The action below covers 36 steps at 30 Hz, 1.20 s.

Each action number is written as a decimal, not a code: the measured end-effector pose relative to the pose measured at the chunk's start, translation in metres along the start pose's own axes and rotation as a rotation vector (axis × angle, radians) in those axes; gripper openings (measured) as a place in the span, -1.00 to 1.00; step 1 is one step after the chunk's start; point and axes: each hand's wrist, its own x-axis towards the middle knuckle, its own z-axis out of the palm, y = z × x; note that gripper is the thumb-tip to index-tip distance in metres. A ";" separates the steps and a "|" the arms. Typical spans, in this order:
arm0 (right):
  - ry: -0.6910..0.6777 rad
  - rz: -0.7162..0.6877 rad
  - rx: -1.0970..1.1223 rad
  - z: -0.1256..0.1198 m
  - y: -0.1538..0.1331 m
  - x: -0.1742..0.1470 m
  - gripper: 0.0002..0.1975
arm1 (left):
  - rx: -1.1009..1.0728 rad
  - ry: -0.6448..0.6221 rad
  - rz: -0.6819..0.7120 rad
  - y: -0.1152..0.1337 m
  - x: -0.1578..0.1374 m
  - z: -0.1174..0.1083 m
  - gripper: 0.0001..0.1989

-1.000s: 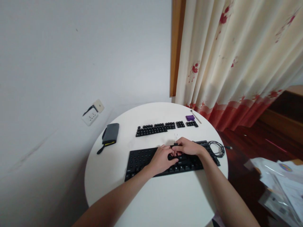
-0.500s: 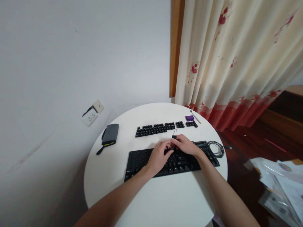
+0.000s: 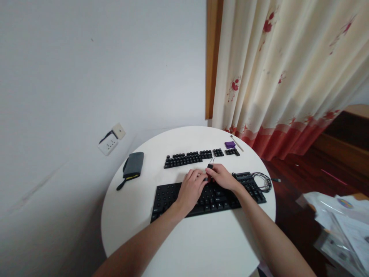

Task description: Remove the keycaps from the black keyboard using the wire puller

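A black keyboard lies across the white round table, its left part stripped of many keycaps. Above the middle of it my right hand is closed round a keycap puller, a small black handle with thin wire loops pointing away from me. My left hand is over the keyboard just left of it, fingers curled together close to the right fingertips. Whatever those left fingers pinch is hidden. Behind the keyboard, removed keycaps stand in neat rows.
A grey zip pouch lies at the table's left. Toward the back right are a folded purple cloth and a thin brush. The coiled USB cable reaches over the table's right edge. Wall and curtain border the far side.
My left thumb and fingers have drawn closer together and moved slightly away from me, near the right hand. The right hand keeps the keycap puller in about the same place.
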 end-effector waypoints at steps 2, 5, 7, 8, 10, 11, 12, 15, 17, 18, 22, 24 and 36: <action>0.006 -0.010 -0.014 0.000 -0.001 0.000 -0.57 | -0.015 0.020 -0.005 0.000 0.000 0.000 -0.84; 0.000 -0.011 -0.020 0.001 -0.001 -0.001 -0.57 | -0.027 0.031 -0.001 -0.001 0.001 0.000 -0.84; -0.001 -0.014 -0.026 0.001 -0.001 -0.001 -0.57 | -0.023 0.025 0.005 -0.002 0.001 0.000 -0.85; 0.001 -0.020 -0.030 0.001 -0.001 -0.001 -0.57 | -0.021 0.021 0.007 -0.002 0.001 0.000 -0.85; 0.007 -0.035 -0.038 0.001 -0.002 -0.001 -0.58 | -0.019 0.015 0.011 -0.003 0.001 0.000 -0.85; 0.010 -0.040 -0.043 0.001 -0.002 -0.001 -0.58 | -0.022 0.015 0.012 -0.003 0.001 0.000 -0.85; 0.012 -0.044 -0.048 0.001 -0.003 -0.001 -0.58 | -0.029 0.015 0.014 -0.002 0.001 -0.001 -0.85; 0.008 -0.046 -0.050 0.001 -0.004 -0.001 -0.58 | -0.069 0.017 0.023 -0.002 0.002 -0.002 -0.85; 0.003 -0.046 -0.043 0.001 -0.005 -0.001 -0.58 | -0.103 0.019 0.027 -0.002 0.002 -0.003 -0.85; 0.002 -0.044 -0.040 0.001 -0.005 -0.001 -0.58 | -0.118 0.024 0.028 -0.001 0.003 -0.003 -0.86; 0.000 -0.035 -0.015 0.003 -0.004 -0.001 -0.59 | -0.161 0.050 0.030 0.000 0.003 -0.004 -0.88; 0.016 -0.025 0.004 0.003 -0.002 0.001 -0.57 | -0.186 0.060 0.021 -0.001 0.003 -0.005 -0.88; 0.647 0.061 0.064 -0.025 0.017 0.012 -0.46 | -0.059 -0.061 -0.097 -0.046 0.049 0.017 -0.94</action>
